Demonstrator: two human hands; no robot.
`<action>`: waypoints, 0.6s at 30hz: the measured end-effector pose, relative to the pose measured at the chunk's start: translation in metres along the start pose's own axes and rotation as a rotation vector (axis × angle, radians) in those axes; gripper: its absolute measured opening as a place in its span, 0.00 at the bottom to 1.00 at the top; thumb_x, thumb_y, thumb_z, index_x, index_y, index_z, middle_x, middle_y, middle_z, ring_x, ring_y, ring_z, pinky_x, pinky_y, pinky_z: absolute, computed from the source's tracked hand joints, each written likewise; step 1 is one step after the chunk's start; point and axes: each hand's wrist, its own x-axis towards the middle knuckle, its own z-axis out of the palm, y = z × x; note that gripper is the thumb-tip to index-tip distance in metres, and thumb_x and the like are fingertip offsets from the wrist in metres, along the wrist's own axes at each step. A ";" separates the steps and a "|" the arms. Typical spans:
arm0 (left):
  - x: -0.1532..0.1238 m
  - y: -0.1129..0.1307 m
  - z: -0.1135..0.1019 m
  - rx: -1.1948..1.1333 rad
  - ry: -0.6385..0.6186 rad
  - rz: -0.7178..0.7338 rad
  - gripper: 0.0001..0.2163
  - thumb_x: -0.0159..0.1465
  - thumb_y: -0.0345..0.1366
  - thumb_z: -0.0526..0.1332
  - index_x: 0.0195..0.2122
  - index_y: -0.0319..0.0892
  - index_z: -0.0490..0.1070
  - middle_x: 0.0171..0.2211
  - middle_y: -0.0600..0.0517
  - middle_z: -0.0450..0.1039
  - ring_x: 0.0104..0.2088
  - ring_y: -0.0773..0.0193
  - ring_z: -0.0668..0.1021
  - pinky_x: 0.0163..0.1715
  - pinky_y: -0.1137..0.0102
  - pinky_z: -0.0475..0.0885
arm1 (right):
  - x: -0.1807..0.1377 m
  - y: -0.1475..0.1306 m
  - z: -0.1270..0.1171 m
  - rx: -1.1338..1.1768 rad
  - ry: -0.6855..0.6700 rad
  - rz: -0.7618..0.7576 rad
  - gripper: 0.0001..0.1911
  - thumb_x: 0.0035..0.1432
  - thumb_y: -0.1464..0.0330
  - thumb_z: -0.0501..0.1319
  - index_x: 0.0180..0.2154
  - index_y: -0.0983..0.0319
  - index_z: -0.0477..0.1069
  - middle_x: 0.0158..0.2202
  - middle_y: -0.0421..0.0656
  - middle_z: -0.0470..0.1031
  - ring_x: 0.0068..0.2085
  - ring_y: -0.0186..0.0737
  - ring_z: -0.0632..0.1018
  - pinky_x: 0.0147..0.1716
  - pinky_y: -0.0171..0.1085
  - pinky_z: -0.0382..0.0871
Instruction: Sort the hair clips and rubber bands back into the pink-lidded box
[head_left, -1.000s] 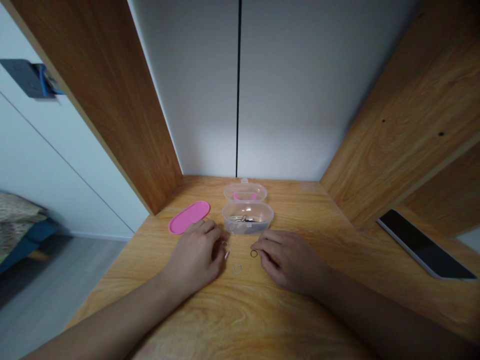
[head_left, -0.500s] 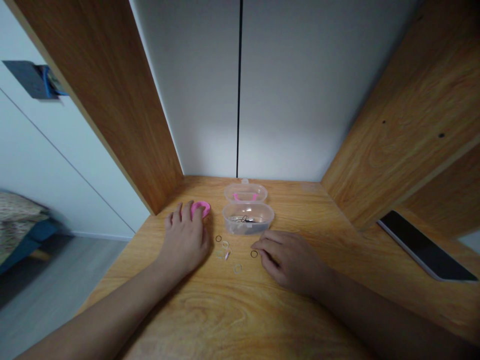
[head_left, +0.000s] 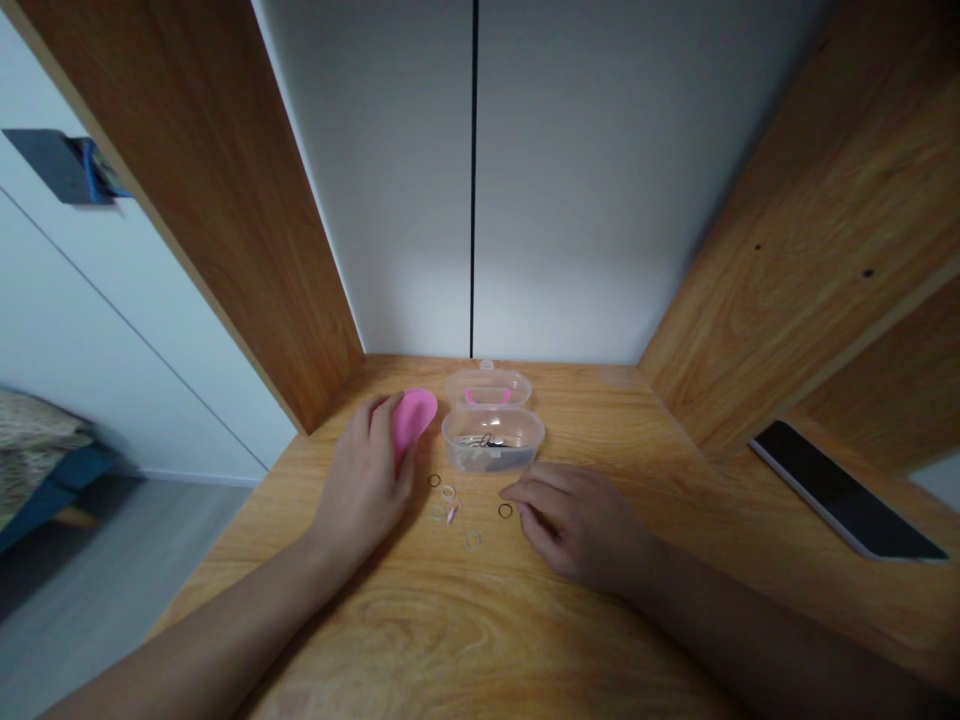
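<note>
My left hand (head_left: 367, 480) is closed around a pink oval dish-like piece (head_left: 414, 412), which is tilted up off the table; the fingers cover its left part. My right hand (head_left: 581, 520) rests on the table with curled fingers and the thumb apart, nothing visible between them. By its fingertips lies a dark hair tie (head_left: 505, 511). Between the hands are another dark hair tie (head_left: 434, 481), a pale one (head_left: 472, 540) and a small pink hair tie (head_left: 451, 513). Behind them stands a clear plastic case (head_left: 493, 440) with metal and dark items inside.
The case's lid (head_left: 488, 388), with a pink handle, lies folded back. A dark-screened phone or tablet (head_left: 847, 490) lies at the right by the wooden side panel (head_left: 795, 240). A white wall panel (head_left: 375, 200) closes the back of the wooden table (head_left: 420, 640).
My left hand has taken hold of the pink piece, which lay flat under the fingers, and raised and tilted it. My right hand has stayed almost still.
</note>
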 end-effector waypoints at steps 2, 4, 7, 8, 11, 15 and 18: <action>0.001 0.008 -0.006 -0.089 0.138 0.050 0.25 0.66 0.31 0.61 0.63 0.39 0.57 0.59 0.38 0.64 0.60 0.47 0.69 0.61 0.49 0.68 | 0.000 0.000 -0.001 0.002 0.126 -0.072 0.10 0.63 0.74 0.58 0.43 0.59 0.75 0.35 0.44 0.80 0.34 0.40 0.77 0.34 0.37 0.68; -0.002 0.017 -0.012 -0.175 0.281 0.141 0.26 0.63 0.31 0.64 0.62 0.40 0.59 0.58 0.39 0.66 0.60 0.47 0.70 0.60 0.49 0.69 | 0.001 -0.002 -0.003 0.011 0.268 -0.160 0.12 0.62 0.76 0.59 0.46 0.60 0.73 0.37 0.44 0.79 0.35 0.40 0.77 0.34 0.38 0.70; -0.011 0.030 -0.018 -0.282 0.345 0.290 0.29 0.59 0.28 0.67 0.61 0.40 0.60 0.58 0.38 0.66 0.59 0.47 0.71 0.58 0.50 0.71 | 0.002 -0.005 -0.007 -0.010 0.422 -0.196 0.20 0.61 0.78 0.62 0.53 0.59 0.70 0.45 0.47 0.77 0.43 0.42 0.78 0.40 0.40 0.74; -0.015 0.034 -0.018 -0.315 0.320 0.340 0.29 0.59 0.27 0.67 0.61 0.39 0.60 0.58 0.38 0.66 0.59 0.48 0.71 0.58 0.51 0.71 | 0.003 -0.006 -0.008 -0.034 0.456 -0.186 0.20 0.61 0.77 0.63 0.54 0.58 0.70 0.48 0.48 0.75 0.46 0.43 0.77 0.42 0.41 0.74; -0.025 0.040 -0.017 -0.397 0.215 0.498 0.28 0.58 0.25 0.66 0.59 0.38 0.62 0.58 0.37 0.65 0.59 0.49 0.71 0.58 0.55 0.72 | 0.002 -0.009 -0.011 -0.083 0.505 -0.170 0.14 0.63 0.73 0.65 0.49 0.53 0.74 0.52 0.46 0.71 0.50 0.45 0.76 0.45 0.44 0.75; -0.029 0.039 -0.016 -0.431 0.143 0.552 0.26 0.60 0.24 0.67 0.59 0.40 0.63 0.60 0.38 0.64 0.61 0.51 0.70 0.60 0.58 0.71 | 0.002 -0.007 -0.010 -0.043 0.490 -0.179 0.08 0.65 0.71 0.64 0.44 0.53 0.75 0.53 0.45 0.70 0.52 0.45 0.76 0.48 0.46 0.75; -0.026 0.038 -0.017 -0.394 0.107 0.475 0.29 0.63 0.29 0.66 0.63 0.42 0.58 0.64 0.37 0.61 0.64 0.51 0.68 0.63 0.57 0.69 | 0.002 -0.003 -0.007 0.007 0.496 -0.104 0.08 0.65 0.73 0.63 0.44 0.56 0.75 0.55 0.48 0.68 0.55 0.48 0.74 0.50 0.48 0.75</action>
